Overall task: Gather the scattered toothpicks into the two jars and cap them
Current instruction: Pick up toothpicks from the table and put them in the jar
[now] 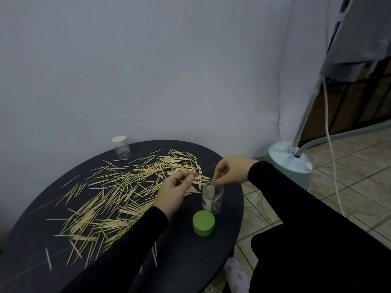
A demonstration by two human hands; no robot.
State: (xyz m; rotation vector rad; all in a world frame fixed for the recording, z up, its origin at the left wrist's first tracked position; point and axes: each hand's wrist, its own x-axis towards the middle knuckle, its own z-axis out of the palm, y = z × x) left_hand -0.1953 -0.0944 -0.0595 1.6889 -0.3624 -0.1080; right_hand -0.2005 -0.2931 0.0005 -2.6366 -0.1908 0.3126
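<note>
The person is mid-way through filling the first jar. The right hand (229,171) hangs over the open clear jar (212,196) at the table's right edge, fingertips pinching a toothpick that stands with its lower end inside the jar's mouth. The left hand (176,190), just left of the jar, has its fingers curled in a pinch, seemingly on another toothpick, though that is too thin and blurred to confirm. A few sticks already lean inside the jar; most of the scattered toothpicks (114,193) lie across the dark round table (190,261), so the work looks barely begun.

Next, the pinch should loosen so the stick drops in, and the left hand follows. The green cap (203,223) waits near the jar. The second jar (122,147), far left, wears its white cap and looks empty. Both forearms hide some sticks.
</note>
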